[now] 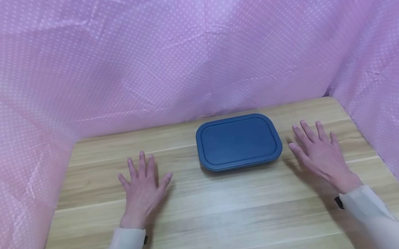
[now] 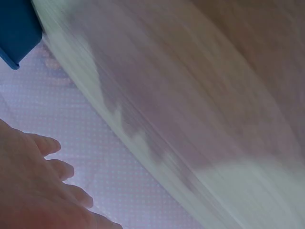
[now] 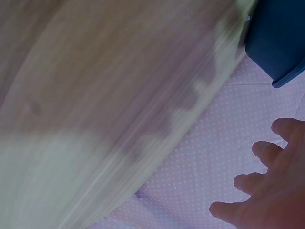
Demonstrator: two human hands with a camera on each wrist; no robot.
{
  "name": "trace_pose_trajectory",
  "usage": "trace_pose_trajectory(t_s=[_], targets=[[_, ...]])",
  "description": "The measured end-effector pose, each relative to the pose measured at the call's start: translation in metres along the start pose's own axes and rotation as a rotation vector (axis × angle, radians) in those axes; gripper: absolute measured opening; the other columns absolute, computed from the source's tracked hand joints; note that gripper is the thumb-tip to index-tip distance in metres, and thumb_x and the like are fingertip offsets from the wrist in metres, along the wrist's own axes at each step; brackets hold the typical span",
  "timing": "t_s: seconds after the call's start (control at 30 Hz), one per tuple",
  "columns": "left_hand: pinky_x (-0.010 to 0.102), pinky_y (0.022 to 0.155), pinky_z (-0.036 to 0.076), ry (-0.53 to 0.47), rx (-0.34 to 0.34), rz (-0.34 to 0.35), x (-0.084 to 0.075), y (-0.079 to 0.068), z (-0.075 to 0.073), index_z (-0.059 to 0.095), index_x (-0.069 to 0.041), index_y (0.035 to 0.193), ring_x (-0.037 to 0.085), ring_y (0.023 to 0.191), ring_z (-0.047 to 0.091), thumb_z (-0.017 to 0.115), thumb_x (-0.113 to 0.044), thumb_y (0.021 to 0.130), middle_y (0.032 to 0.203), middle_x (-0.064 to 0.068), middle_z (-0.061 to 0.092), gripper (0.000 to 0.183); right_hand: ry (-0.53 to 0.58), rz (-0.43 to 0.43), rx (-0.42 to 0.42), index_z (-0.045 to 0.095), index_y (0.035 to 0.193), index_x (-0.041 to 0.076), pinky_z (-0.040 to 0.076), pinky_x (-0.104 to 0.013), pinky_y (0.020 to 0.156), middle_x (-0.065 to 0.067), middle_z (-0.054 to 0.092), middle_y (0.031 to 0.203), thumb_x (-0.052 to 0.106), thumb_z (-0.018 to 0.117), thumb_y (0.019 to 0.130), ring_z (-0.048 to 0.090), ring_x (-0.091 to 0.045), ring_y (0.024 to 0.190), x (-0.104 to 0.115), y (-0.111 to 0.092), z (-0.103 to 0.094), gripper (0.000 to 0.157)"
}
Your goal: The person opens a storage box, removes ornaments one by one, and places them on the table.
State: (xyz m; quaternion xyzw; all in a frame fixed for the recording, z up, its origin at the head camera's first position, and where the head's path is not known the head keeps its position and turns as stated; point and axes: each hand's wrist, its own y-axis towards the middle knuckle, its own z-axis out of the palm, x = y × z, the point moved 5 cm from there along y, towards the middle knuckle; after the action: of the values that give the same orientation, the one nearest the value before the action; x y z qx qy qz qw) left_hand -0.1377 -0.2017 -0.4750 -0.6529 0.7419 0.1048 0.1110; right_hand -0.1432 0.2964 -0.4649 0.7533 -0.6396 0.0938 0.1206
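Note:
A dark blue rectangular container with a lid (image 1: 239, 141) sits toward the back of the table, a little right of centre. My left hand (image 1: 143, 189) is spread over the table to its left, fingers pointing away from me and thumb toward the container. On the other side, my right hand (image 1: 321, 154) is spread too, its thumb close to the container's right edge. Neither hand holds anything. In the left wrist view a corner of the container (image 2: 19, 31) shows at upper left; the right wrist view has its side (image 3: 276, 43) at upper right.
The wooden table (image 1: 216, 227) has light, striped planks and rounded back corners. Pink cloth with white dots (image 1: 186, 47) hangs behind it and along both sides. Both forearms wear pale sleeves (image 1: 126, 244), and a small dark piece (image 1: 339, 203) shows at the right cuff.

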Motion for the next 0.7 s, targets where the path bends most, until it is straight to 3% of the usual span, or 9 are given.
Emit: trace_pose_trajectory(t_s=[0.4, 0.7], targets=[[0.079, 0.109, -0.013, -0.029, -0.002, -0.018, -0.008, 0.003, -0.002, 0.018, -0.005, 0.166, 0.053, 0.153, -0.010, 0.034, -0.069, 0.103, 0.172, 0.019, -0.003, 0.091, 0.017, 0.018, -0.027, 0.021, 0.167, 0.015, 0.005, -0.081, 0.110, -0.017, 0.013, 0.172, 0.051, 0.030, 0.111, -0.001, -0.054, 0.154, 0.002, 0.002, 0.001, 0.068], [0.077, 0.110, -0.014, -0.120, 0.027, -0.044, -0.016, 0.005, 0.004, 0.012, -0.006, 0.167, 0.049, 0.153, -0.016, 0.035, -0.069, 0.103, 0.172, 0.020, -0.008, 0.093, 0.039, 0.013, -0.033, 0.022, 0.166, 0.014, 0.007, -0.080, 0.112, -0.018, 0.014, 0.171, 0.051, 0.031, 0.111, 0.002, -0.055, 0.153, 0.013, 0.003, 0.007, 0.068]])
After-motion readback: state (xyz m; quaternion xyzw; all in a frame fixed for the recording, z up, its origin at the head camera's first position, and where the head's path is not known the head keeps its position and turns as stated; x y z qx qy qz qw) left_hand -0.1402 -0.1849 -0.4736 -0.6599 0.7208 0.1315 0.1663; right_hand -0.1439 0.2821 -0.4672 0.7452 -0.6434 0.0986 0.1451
